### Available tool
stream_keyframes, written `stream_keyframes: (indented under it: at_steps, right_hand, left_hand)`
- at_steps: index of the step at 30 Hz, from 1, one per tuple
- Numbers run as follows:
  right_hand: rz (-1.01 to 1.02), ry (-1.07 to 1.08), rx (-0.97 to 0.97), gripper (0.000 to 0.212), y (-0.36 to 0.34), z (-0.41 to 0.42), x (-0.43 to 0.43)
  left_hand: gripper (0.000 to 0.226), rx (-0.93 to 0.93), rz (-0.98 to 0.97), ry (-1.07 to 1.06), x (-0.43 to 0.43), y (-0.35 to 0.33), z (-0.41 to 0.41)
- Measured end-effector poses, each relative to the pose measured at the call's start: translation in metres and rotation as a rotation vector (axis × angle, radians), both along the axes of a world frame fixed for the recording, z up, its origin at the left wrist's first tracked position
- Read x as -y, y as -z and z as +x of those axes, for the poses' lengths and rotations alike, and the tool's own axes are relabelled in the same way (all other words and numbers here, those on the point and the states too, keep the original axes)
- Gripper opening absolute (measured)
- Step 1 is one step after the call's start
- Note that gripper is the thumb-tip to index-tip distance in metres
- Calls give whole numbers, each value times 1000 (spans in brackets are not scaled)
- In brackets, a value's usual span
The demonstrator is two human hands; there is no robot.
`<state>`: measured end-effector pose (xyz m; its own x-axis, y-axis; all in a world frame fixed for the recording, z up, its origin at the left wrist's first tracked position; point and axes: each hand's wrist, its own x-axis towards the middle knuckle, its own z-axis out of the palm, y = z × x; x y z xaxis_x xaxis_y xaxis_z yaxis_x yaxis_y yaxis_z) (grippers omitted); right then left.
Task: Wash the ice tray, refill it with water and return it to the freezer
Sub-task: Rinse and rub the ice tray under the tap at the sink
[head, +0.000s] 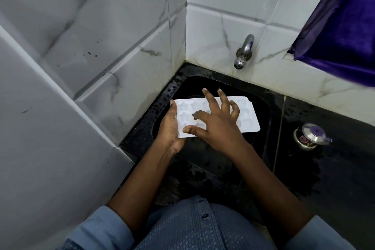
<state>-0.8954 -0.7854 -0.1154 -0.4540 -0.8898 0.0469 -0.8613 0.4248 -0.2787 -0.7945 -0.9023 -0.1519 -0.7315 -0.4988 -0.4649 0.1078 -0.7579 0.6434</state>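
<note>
Two hands on the white ice tray [248,116] over the black sink [263,111]: left hand [169,130] grips one end, right hand [219,126] rests on top, fingers spread wide.

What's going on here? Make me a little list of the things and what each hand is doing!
place: black sink set in a dark counter
ice tray: white, star-shaped holes, held over the sink
left hand: grips the tray's left end
right hand: fingers spread on top of the tray
tap: on the tiled wall, no water seen running
also there: steel pot on the counter, purple cloth
</note>
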Motion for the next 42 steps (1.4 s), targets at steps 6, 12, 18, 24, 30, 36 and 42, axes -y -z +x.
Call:
stream_keyframes:
  at_steps: [6,12,18,24,30,36,42]
  right_hand:
    - [-24,10,-24,88,3,2,4]
    - [-53,10,-35,90,8,4,6]
    - [-75,19,-42,88,11,6,9]
    - [-68,15,-39,87,11,7,9]
    - [-53,26,-34,89,7,11,9]
    - [-62,38,-44,85,7,11,10]
    - [-43,1,-26,82,7,10,11]
  left_hand:
    - [81,-15,36,-20,1,3,-1]
    - [79,-24,37,-41,4,2,-1]
    - [75,0,-4,-49,-1,4,0]
    - [80,-3,-8,-55,3,7,1]
    - [74,11,-22,-63,4,1,0]
    - [73,34,-32,-67,0,3,1]
    - [77,47,-39,-61,3,5,3]
